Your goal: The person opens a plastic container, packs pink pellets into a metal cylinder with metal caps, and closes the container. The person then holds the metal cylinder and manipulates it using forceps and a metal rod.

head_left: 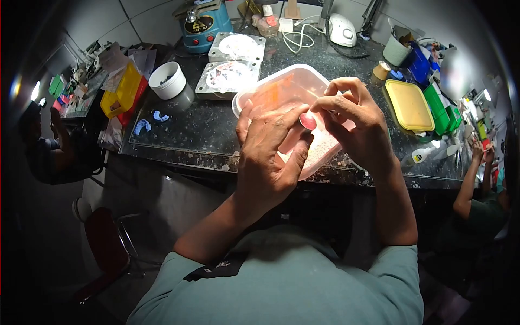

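My left hand pinches a small round piece with a glossy pink-red face and a pale rim between thumb and fingers. Just right of it, my right hand has its thumb and fingertips pinched together close to the piece's edge; whatever may be between them is too small to make out. Both hands are above a translucent plastic tub whose bottom is covered with pale pinkish granules. My left hand covers part of the tub's near left side.
Behind the tub lie two metal mould halves with white filling. A white pot and blue scraps are to the left. At right sit a yellow-lidded box, green bins and a small bottle. Other people work at both sides.
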The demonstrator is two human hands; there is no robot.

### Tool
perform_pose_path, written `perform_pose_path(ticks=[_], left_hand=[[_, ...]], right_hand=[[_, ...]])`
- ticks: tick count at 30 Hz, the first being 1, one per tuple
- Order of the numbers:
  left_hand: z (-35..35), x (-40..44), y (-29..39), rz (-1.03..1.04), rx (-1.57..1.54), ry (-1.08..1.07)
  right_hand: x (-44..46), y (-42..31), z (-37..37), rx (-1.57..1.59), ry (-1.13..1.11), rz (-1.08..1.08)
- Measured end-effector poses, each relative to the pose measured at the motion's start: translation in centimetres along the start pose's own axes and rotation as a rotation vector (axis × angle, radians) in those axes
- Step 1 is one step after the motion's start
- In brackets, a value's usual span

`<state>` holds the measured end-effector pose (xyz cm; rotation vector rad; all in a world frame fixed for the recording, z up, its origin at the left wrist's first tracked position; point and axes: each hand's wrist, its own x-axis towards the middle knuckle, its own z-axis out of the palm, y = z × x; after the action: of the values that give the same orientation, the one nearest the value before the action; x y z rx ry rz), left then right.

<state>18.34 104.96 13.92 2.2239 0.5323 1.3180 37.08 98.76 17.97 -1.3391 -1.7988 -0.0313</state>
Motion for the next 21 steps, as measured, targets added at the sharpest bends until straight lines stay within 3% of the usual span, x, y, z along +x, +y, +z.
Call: perform_pose_path(ticks=[3,7,11,14,21], left_hand=[[-0.1,0.0,0.0,-0.002,-0.010,0.014],[-0.1,0.1,0.1,0.026,-0.031,0.038],[-0.8,1.3,-0.2,0.180,0.141,0.065],[-1.6,2.4,-0.9,0.309,0.283,0.090],[-3.1,3.8,-2.5,0.394,0.352,0.038]], right_hand=[[0.0,0.4,0.3,0.018,0.033,-0.020],[-0.1,-0.3,0.0,0.068,0.046,0.193],[-0.6,0.2,0.5,0.163,0.073,0.249],[-0.6,1.1,0.6,0.083,0.100,0.059],[-0.8,0.5,1.1,0.146,0.126,0.220]])
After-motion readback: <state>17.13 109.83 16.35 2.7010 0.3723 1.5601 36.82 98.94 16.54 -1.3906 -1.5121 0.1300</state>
